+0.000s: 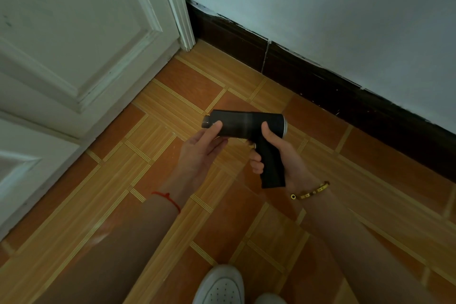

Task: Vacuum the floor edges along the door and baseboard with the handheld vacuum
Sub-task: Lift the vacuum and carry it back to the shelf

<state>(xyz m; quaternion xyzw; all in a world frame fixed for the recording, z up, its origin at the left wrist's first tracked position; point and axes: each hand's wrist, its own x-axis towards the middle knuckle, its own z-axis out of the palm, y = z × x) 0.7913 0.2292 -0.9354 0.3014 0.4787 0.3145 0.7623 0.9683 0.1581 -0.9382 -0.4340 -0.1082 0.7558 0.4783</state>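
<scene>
A black handheld vacuum [246, 123], shaped like a pistol, is held above the floor in the middle of the view. Its barrel lies level with the nozzle end pointing left toward the door [74, 39]. My right hand [276, 155] is wrapped around the vacuum's handle, thumb up against the rear of the barrel. My left hand [199, 148] cups the front of the barrel from below, thumb pressed on its side near the nozzle. The dark baseboard [320, 81] runs along the wall behind the vacuum, apart from it.
The floor [172, 96] is orange and tan patterned tile. A white door frame [182, 20] meets the baseboard in the far corner. A white shoe [219, 284] shows at the bottom edge. A pale wall [320, 7] rises above the baseboard.
</scene>
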